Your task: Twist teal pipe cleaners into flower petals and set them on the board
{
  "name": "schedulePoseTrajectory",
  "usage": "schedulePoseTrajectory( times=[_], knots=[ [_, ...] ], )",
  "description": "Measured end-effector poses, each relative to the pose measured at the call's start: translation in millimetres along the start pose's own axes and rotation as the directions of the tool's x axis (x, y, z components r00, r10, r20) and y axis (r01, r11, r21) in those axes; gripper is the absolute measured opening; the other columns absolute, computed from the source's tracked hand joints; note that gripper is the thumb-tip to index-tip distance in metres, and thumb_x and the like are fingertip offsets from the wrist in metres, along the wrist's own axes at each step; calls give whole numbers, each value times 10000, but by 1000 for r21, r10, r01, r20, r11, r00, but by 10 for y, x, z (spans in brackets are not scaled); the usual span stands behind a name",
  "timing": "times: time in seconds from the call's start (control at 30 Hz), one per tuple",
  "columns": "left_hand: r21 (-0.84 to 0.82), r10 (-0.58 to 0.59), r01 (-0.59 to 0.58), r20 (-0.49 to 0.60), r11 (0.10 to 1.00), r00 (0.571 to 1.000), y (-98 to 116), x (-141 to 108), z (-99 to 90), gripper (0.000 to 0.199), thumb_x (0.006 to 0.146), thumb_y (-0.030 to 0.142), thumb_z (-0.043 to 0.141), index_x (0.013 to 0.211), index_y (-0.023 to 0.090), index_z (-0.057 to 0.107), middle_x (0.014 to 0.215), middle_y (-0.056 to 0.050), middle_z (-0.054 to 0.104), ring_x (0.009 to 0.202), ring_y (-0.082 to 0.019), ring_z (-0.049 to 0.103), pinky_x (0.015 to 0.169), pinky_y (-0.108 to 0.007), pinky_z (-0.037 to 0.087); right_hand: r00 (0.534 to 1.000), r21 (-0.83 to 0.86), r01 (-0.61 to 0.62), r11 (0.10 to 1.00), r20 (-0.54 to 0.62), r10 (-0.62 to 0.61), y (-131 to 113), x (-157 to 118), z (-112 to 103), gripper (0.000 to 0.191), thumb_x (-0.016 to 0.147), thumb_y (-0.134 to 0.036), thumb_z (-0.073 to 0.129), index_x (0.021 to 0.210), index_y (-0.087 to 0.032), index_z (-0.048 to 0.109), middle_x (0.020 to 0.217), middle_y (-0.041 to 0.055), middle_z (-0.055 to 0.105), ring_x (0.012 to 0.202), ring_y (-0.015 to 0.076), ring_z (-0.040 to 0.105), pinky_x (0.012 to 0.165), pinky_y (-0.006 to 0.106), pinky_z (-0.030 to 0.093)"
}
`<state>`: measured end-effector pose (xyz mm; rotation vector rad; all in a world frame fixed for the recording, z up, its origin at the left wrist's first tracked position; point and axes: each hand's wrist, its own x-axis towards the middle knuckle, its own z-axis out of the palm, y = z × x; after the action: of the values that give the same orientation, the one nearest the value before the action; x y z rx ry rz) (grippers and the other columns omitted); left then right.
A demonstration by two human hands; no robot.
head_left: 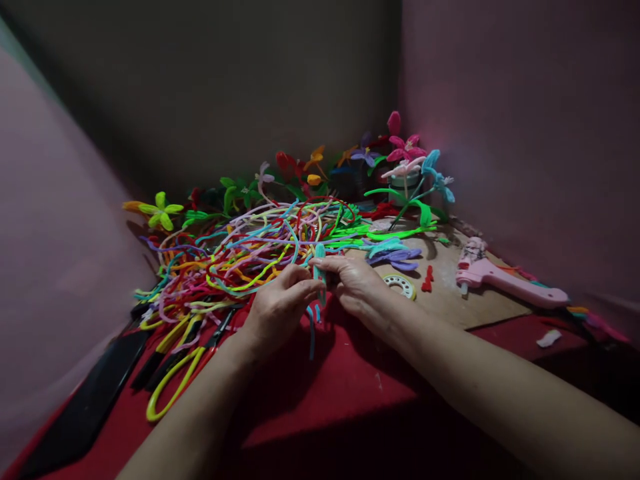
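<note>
Between my two hands, in the middle of the head view, a light-blue pipe cleaner [321,255] bent into a narrow petal-like loop stands upright. My left hand [283,300] pinches its lower part between thumb and fingers. From the right, my right hand [357,287] grips it higher up, thumb and forefinger pressed together. Short blue pipe cleaner pieces [312,327] show just below the hands, over the red cloth. Behind my hands spreads a tangled heap of coloured pipe cleaners [260,243]. Light-blue and purple petal loops [395,255] lie right of my right hand.
A pink glue gun [510,277] lies on a brown board [450,310] at the right, near a white tape roll [400,287]. Yellow-handled scissors [173,383] and a black flat object [85,407] are at the left. Pipe-cleaner flowers [406,148] line the back, before the walls.
</note>
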<state>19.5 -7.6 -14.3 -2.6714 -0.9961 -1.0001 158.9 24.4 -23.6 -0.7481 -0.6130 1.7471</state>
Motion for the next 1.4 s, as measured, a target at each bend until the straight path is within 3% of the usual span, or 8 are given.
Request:
schedulePoseTrajectory(
  times=[0.07, 0.17, 0.33, 0.47, 0.6, 0.87, 1.0, 1.4],
  knots=[
    [-8, 36, -36, -24, 999, 999, -2, -3, 7, 137, 785, 155, 555, 872, 180, 658, 787, -31, 535, 679, -96, 535, 575, -190, 439, 1000, 18, -13, 1000, 15, 12, 1, -6, 1, 62, 586, -75, 607, 549, -122, 624, 548, 9, 584, 530, 90, 497, 517, 228, 376],
    [-100, -13, 9, -37, 995, 999, 11, 20, -27, 104, 777, 170, 573, 817, 194, 666, 829, -35, 561, 744, -112, 561, 634, -204, 459, 998, 36, -28, 999, 52, 26, 3, -35, 10, 76, 569, -55, 597, 522, -115, 596, 538, 6, 576, 510, 90, 502, 498, 225, 363],
    [-387, -225, 222, 36, 895, 974, 75, 67, -116, 79, 791, 194, 554, 761, 186, 627, 837, -24, 595, 766, -127, 577, 682, -230, 466, 993, 39, 1, 999, 115, -6, 17, -80, 18, 96, 510, -90, 640, 503, -131, 553, 480, -24, 547, 460, 77, 465, 465, 213, 334],
    [-439, -371, 367, 80, 820, 925, 129, 66, -147, 99, 789, 228, 555, 844, 188, 627, 811, -17, 597, 671, -111, 550, 623, -225, 451, 987, -108, 118, 987, 125, -104, 1, -110, 12, 128, 502, -162, 652, 464, -140, 532, 414, -53, 463, 408, 52, 366, 420, 212, 240],
    [-363, -414, 412, 76, 836, 907, 158, 75, -175, 133, 776, 253, 562, 870, 181, 624, 778, -21, 614, 687, -128, 559, 648, -239, 454, 979, -242, 188, 952, 125, -161, -21, -129, 2, 202, 524, -244, 652, 432, -149, 499, 394, -58, 413, 392, 53, 332, 416, 232, 211],
    [-16, -176, 178, 67, 984, 982, 87, 54, -140, 139, 797, 167, 494, 833, 172, 628, 803, -37, 586, 721, -117, 561, 670, -214, 437, 981, -309, 187, 933, 110, -160, 11, -109, -16, 187, 496, -256, 685, 461, -133, 548, 407, -60, 432, 394, 47, 314, 416, 227, 220],
    [119, -161, 150, 93, 982, 983, 70, 25, -103, 145, 809, 171, 471, 825, 177, 615, 794, -32, 578, 696, -110, 558, 647, -203, 430, 982, -376, 189, 907, 73, -174, 22, -100, -21, 190, 516, -277, 670, 468, -123, 568, 415, -48, 456, 401, 48, 327, 425, 224, 241],
    [272, -198, 176, 56, 946, 979, 154, 53, -78, 64, 765, 164, 467, 813, 179, 505, 684, -10, 550, 611, -134, 539, 555, -231, 400, 976, -392, 217, 894, 79, -202, 42, -112, -7, 196, 506, -288, 662, 451, -126, 565, 412, -48, 438, 432, 59, 337, 454, 226, 262]
  ],
)
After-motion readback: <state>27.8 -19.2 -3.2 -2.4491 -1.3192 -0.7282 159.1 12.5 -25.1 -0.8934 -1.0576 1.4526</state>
